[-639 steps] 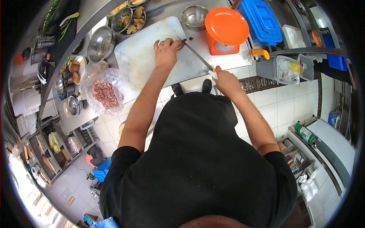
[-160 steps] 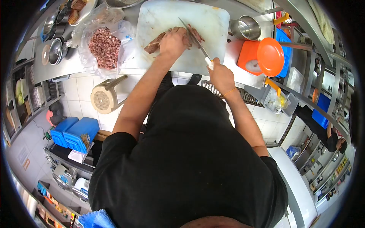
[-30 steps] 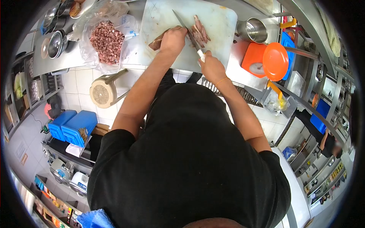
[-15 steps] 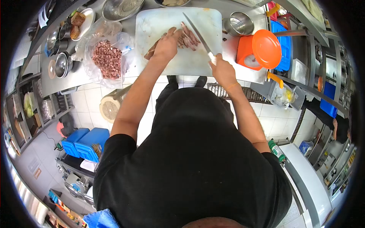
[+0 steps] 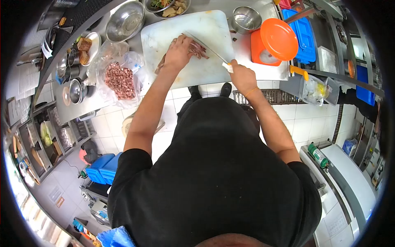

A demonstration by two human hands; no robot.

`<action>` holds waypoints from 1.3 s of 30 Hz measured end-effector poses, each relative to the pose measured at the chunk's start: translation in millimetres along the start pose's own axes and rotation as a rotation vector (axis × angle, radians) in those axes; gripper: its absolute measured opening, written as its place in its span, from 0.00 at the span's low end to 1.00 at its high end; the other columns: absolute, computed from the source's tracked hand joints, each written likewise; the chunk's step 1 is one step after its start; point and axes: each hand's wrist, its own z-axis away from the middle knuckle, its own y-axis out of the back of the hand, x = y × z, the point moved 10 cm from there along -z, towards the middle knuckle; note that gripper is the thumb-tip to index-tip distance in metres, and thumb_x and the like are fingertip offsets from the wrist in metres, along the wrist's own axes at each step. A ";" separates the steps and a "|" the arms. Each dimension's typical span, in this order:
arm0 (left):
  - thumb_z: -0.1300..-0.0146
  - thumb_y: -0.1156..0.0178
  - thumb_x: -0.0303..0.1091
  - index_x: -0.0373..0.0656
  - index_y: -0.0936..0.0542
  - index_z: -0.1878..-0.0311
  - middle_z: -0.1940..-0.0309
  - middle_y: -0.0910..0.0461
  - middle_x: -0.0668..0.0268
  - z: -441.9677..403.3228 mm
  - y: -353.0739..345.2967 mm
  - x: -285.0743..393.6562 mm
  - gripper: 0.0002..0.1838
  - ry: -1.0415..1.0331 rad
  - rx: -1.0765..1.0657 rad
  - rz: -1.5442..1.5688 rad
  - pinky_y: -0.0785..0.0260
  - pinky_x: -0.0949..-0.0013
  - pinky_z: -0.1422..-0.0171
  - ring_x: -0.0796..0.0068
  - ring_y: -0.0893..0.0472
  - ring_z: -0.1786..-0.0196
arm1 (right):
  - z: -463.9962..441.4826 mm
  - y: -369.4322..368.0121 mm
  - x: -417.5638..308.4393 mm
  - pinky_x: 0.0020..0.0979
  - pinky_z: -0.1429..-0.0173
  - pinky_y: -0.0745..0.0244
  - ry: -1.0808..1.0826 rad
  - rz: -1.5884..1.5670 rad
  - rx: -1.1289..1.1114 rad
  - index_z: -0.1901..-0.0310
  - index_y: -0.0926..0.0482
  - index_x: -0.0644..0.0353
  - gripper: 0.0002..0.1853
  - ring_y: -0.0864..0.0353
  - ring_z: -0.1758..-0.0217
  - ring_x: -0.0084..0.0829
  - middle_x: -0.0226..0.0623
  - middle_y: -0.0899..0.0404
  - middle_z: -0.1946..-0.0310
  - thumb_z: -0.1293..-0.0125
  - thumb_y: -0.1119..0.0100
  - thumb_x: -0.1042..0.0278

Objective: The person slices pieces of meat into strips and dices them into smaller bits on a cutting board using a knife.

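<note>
White-handled knife (image 5: 207, 49) grasped in right hand (image 5: 243, 77); left hand (image 5: 177, 52) pins meat (image 5: 198, 50), partly sliced, one end apparently uncut; diced meat (image 5: 119, 81) lies bagged near the surface's (image 5: 269, 73) front edge.

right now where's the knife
In the head view, the knife is in the right hand, slanting over the white cutting board, its blade beside the sliced meat and its tip near the left hand.

the meat (image 5: 198, 50), reddish brown with paler streaks, lies on the white cutting board (image 5: 205, 74), its middle hidden, thin strips bunched at its right end. the long, narrow-bladed, white-handled knife (image 5: 210, 50) slants alongside these strips, tip toward the far left.
</note>
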 end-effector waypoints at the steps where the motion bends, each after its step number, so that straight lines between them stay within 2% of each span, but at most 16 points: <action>1: 0.40 0.25 0.30 0.50 0.23 0.30 0.29 0.24 0.58 -0.9 0.9 7.0 0.33 -0.094 -0.018 -0.016 0.33 0.52 0.21 0.55 0.25 0.26 | 2.6 0.4 6.0 0.54 0.54 0.17 -0.033 -0.011 -0.025 0.46 0.25 0.62 0.15 0.10 0.59 0.55 0.51 0.11 0.64 0.25 0.44 0.60; 3: 0.40 0.24 0.33 0.54 0.24 0.27 0.25 0.27 0.60 -5.5 1.7 15.9 0.37 -0.280 -0.051 -0.047 0.36 0.52 0.18 0.58 0.28 0.23 | 9.3 0.3 20.0 0.56 0.53 0.18 -0.097 -0.032 -0.073 0.46 0.26 0.62 0.16 0.10 0.58 0.56 0.52 0.11 0.64 0.25 0.43 0.58; 6: 0.38 0.26 0.35 0.59 0.23 0.25 0.25 0.26 0.62 -9.8 -14.3 21.2 0.36 -0.478 -0.182 -0.028 0.36 0.54 0.17 0.57 0.27 0.23 | 22.1 4.0 30.4 0.58 0.52 0.19 -0.141 -0.073 -0.098 0.45 0.26 0.62 0.18 0.11 0.57 0.59 0.54 0.11 0.63 0.24 0.42 0.55; 7: 0.37 0.27 0.37 0.59 0.22 0.26 0.27 0.24 0.62 -10.5 -17.0 20.9 0.34 -0.481 -0.224 -0.008 0.34 0.55 0.19 0.57 0.26 0.25 | 23.9 2.1 35.7 0.58 0.53 0.19 -0.154 -0.105 -0.074 0.47 0.24 0.62 0.21 0.11 0.58 0.61 0.58 0.12 0.64 0.24 0.39 0.50; 9: 0.34 0.28 0.40 0.58 0.19 0.28 0.30 0.21 0.63 -13.5 -23.2 20.6 0.30 -0.492 -0.311 0.030 0.32 0.55 0.21 0.57 0.23 0.28 | 31.7 2.0 37.8 0.59 0.52 0.19 -0.178 -0.105 -0.113 0.47 0.25 0.63 0.21 0.11 0.57 0.61 0.58 0.12 0.63 0.24 0.40 0.50; 12: 0.33 0.30 0.44 0.60 0.15 0.35 0.42 0.15 0.69 -15.5 -20.7 21.1 0.23 -0.482 -0.196 0.064 0.29 0.55 0.27 0.61 0.21 0.34 | 41.9 1.6 42.0 0.59 0.52 0.19 -0.200 -0.130 -0.118 0.49 0.24 0.64 0.22 0.11 0.58 0.62 0.59 0.12 0.65 0.24 0.39 0.49; 15: 0.33 0.29 0.46 0.55 0.13 0.36 0.46 0.15 0.64 -7.0 -19.9 24.4 0.23 -0.432 0.006 0.043 0.25 0.55 0.35 0.59 0.17 0.43 | 51.1 -2.3 50.5 0.59 0.54 0.19 -0.211 -0.159 -0.090 0.49 0.24 0.65 0.23 0.12 0.60 0.63 0.60 0.13 0.67 0.25 0.38 0.48; 21: 0.36 0.27 0.46 0.51 0.12 0.42 0.52 0.14 0.64 13.1 -24.3 36.6 0.21 -0.063 0.221 -0.015 0.24 0.53 0.39 0.58 0.17 0.45 | 58.5 -4.8 61.2 0.59 0.55 0.19 -0.211 -0.154 -0.051 0.49 0.23 0.65 0.23 0.12 0.60 0.63 0.60 0.13 0.68 0.25 0.38 0.48; 24: 0.36 0.27 0.47 0.48 0.14 0.38 0.47 0.15 0.60 16.7 -29.2 37.3 0.25 0.043 0.152 0.012 0.25 0.51 0.36 0.53 0.17 0.44 | 57.6 -5.9 58.2 0.58 0.55 0.19 -0.194 -0.134 -0.066 0.48 0.24 0.65 0.23 0.12 0.61 0.62 0.59 0.13 0.67 0.25 0.38 0.49; 27: 0.37 0.26 0.48 0.47 0.16 0.36 0.44 0.17 0.58 15.4 -26.7 37.6 0.29 0.045 0.155 0.003 0.26 0.49 0.35 0.51 0.19 0.40 | 54.3 -13.1 49.3 0.57 0.55 0.18 -0.164 -0.103 -0.059 0.47 0.25 0.64 0.22 0.11 0.61 0.61 0.57 0.13 0.66 0.24 0.40 0.50; 30: 0.40 0.24 0.47 0.46 0.18 0.36 0.40 0.19 0.60 13.9 -26.6 36.2 0.30 0.020 0.143 0.019 0.29 0.49 0.33 0.54 0.20 0.37 | 53.8 -17.6 38.6 0.56 0.56 0.17 -0.138 -0.072 -0.052 0.47 0.28 0.64 0.20 0.11 0.62 0.59 0.56 0.13 0.66 0.24 0.42 0.52; 36: 0.39 0.25 0.47 0.47 0.18 0.37 0.39 0.19 0.61 14.0 -33.0 35.3 0.29 0.026 0.098 0.044 0.29 0.50 0.32 0.54 0.21 0.36 | 56.3 -20.8 33.9 0.57 0.57 0.18 -0.136 -0.078 -0.063 0.48 0.28 0.64 0.20 0.11 0.62 0.59 0.56 0.13 0.66 0.23 0.42 0.52; 39: 0.38 0.25 0.47 0.47 0.17 0.38 0.41 0.18 0.61 15.1 -28.1 38.4 0.28 0.008 0.158 0.061 0.29 0.50 0.33 0.53 0.20 0.37 | 52.6 -19.5 31.8 0.55 0.61 0.17 -0.123 -0.052 -0.012 0.49 0.28 0.65 0.19 0.11 0.65 0.57 0.54 0.13 0.68 0.24 0.43 0.54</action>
